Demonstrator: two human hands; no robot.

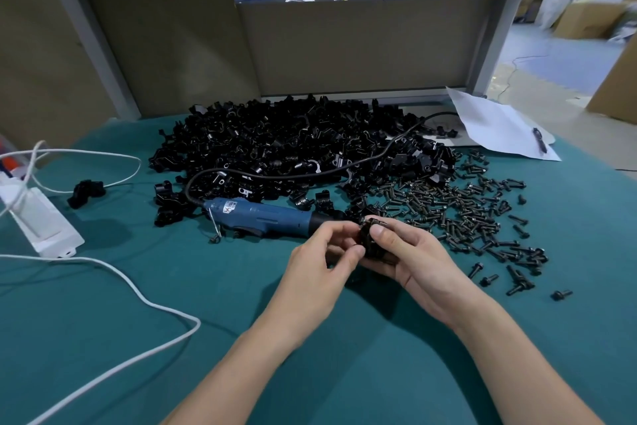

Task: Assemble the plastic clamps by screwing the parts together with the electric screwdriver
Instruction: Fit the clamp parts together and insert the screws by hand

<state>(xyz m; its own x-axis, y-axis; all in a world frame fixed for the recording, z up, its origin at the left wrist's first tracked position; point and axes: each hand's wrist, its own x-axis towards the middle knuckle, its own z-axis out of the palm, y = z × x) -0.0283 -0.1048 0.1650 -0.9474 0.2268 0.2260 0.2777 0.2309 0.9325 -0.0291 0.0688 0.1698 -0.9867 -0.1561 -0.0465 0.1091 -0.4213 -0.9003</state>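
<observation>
Both my hands meet over the green table, holding one black plastic clamp [369, 238] between them. My left hand [320, 259] pinches its left side with thumb and fingertips. My right hand [410, 252] grips it from the right, thumb on top; a screw seems to stick out of its top. The blue electric screwdriver [262, 216] lies on the table just behind my left hand, tip pointing right, untouched. A big heap of black clamp parts [282, 145] fills the back middle. Loose black screws [475, 214] are spread to the right of my hands.
A white power strip [41, 221] with white cables [113, 273] lies at the left. One black clamp [86, 192] sits alone near it. The screwdriver's black cord [310, 174] runs over the heap. White paper with a pen [499, 128] lies at the back right.
</observation>
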